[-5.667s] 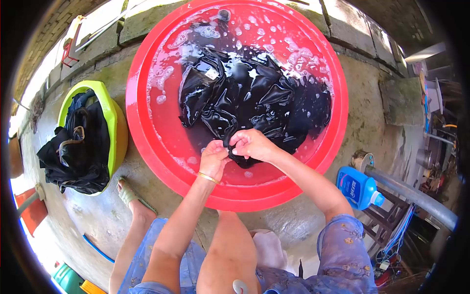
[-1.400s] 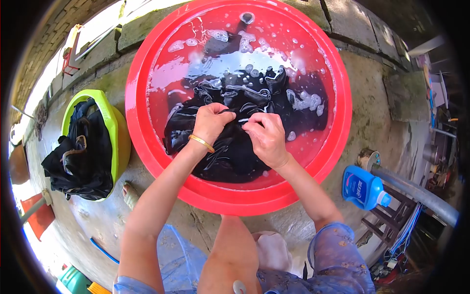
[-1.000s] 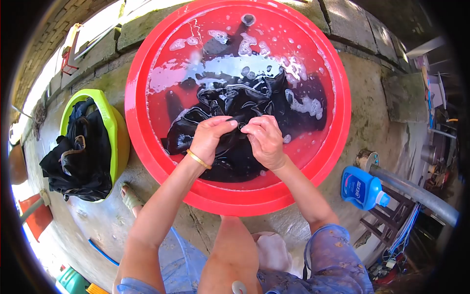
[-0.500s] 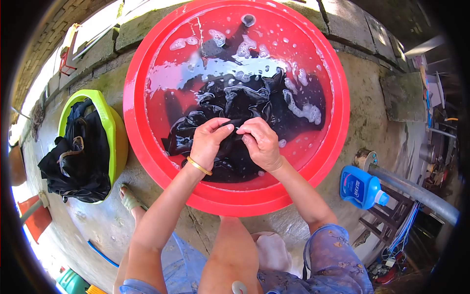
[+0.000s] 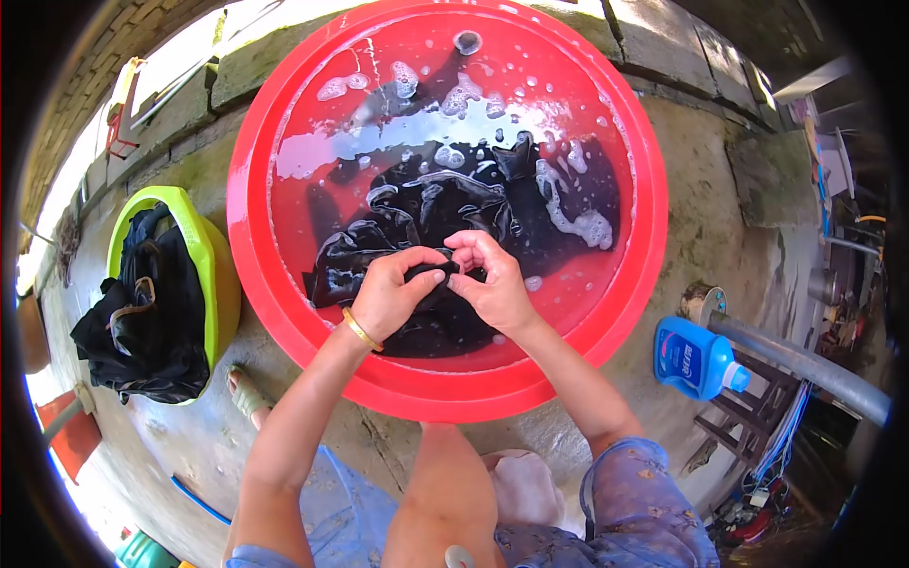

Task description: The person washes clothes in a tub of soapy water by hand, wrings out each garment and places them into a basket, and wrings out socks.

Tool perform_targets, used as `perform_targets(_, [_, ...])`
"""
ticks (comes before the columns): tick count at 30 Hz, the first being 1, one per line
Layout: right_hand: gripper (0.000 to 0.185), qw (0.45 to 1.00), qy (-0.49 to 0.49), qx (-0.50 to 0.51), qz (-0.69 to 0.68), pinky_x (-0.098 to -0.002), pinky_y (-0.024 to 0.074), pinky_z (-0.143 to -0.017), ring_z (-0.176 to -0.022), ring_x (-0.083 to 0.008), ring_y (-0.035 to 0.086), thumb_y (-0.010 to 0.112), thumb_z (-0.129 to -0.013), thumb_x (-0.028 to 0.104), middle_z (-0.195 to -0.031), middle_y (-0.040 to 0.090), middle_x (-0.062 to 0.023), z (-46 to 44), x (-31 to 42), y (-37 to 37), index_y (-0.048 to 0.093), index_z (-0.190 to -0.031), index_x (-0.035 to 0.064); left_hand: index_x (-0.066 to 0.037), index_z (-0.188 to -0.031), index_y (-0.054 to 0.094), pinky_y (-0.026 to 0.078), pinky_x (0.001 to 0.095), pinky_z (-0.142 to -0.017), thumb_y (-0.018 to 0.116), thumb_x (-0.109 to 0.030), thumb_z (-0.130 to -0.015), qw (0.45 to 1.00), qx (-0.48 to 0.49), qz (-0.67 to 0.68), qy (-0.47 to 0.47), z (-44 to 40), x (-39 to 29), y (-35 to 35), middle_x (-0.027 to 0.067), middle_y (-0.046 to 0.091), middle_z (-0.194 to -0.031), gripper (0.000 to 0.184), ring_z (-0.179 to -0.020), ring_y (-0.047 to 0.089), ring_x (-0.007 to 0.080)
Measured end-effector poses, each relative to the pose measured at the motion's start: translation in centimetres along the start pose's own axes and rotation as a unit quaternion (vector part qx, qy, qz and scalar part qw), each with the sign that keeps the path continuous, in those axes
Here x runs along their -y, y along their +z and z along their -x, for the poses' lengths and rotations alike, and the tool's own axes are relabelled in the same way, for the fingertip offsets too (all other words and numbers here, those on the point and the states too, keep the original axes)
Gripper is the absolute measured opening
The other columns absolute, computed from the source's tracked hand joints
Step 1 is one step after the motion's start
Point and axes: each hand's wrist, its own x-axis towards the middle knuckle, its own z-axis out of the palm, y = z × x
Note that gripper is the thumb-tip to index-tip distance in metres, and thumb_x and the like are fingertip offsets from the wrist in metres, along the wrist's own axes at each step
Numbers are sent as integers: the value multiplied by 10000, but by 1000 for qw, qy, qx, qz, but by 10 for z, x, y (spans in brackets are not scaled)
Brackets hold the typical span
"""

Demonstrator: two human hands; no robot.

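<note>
A black garment lies partly under soapy water in a large red basin. Above its near part, my left hand, with a gold bangle at the wrist, pinches a fold of the black cloth between thumb and fingers. Close beside it, my right hand pinches the same fold, its fingertips almost touching those of the left. Which part of the garment this fold belongs to, I cannot make out. White foam floats to the right of the cloth.
To the left stands a yellow-green tub with dark clothes hanging over its rim. A blue detergent bottle is at the right, by a metal pole and a dark wooden stool. Stone blocks line the back.
Both hands have shifted slightly left and down, still pinching the cloth. My right fingers have moved closer over the fold. The whole view has shifted a little.
</note>
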Motion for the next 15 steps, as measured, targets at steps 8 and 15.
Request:
perform_targets(8, [230, 995, 54, 12, 84, -229, 435, -575, -620, -80, 510, 642, -713, -24, -732, 562, -28, 2, -1, 7, 611, -940, -5, -71, -848, 619, 382, 371, -623, 607, -37, -709, 867, -41, -407, 286, 1, -2, 2, 43, 578, -692, 143, -652, 563, 241])
perform_targets(15, [130, 980, 193, 22, -33, -221, 424, -542, -590, -23, 502, 631, -716, 42, -615, 594, -5, 1, -20, 10, 657, -830, -16, -90, -887, 629, 339, 334, -640, 647, -30, -670, 808, -66, -459, 363, 10, -1, -5, 4, 525, -661, 226, -606, 516, 177])
